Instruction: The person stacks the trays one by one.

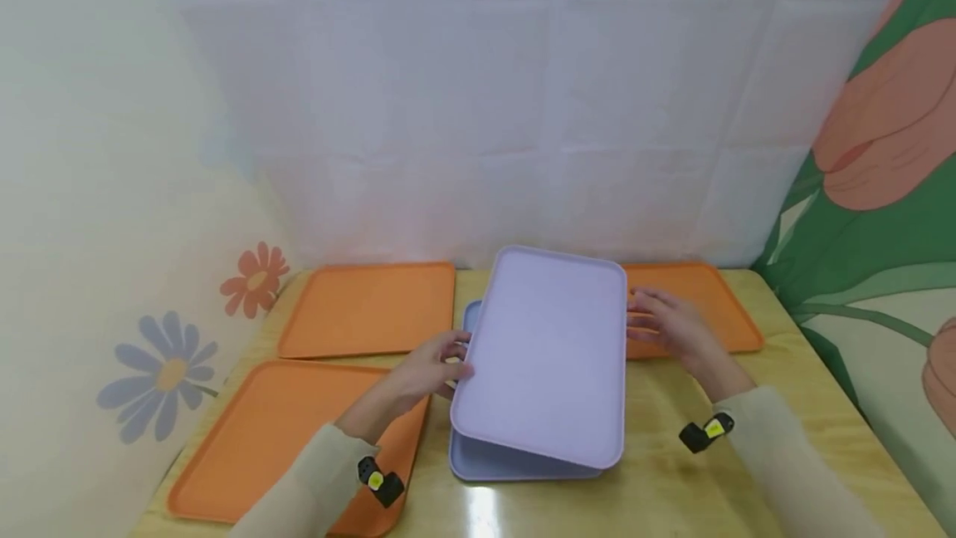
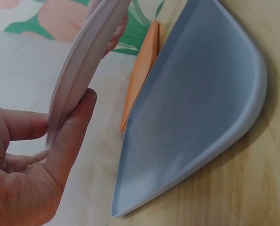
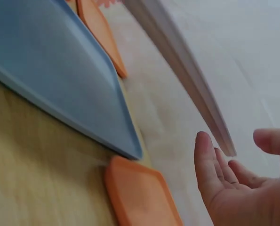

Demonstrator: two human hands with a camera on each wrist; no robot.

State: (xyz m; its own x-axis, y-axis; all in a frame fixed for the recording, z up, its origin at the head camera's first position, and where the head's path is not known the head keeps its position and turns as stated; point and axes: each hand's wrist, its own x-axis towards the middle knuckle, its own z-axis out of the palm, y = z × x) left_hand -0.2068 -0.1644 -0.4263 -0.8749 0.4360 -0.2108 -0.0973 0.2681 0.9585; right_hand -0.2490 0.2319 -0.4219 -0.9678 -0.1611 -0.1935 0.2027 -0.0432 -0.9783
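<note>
Centrally, we see the left hand (image 1: 427, 365) pinching a lilac tray (image 1: 548, 347) (tilted over a blue tray (image 2: 191, 99)), the right hand (image 1: 672, 326) uncurled alongside.

Passage, centre: a wedge gaped between the lilac tray (image 1: 548, 355) I held tilted and the blue tray (image 1: 515, 463) beneath. Passage, near right: room ran over the table (image 1: 653, 447) below my right hand (image 1: 672, 326). Barrier, rear: the white sheet (image 1: 485, 106).
</note>
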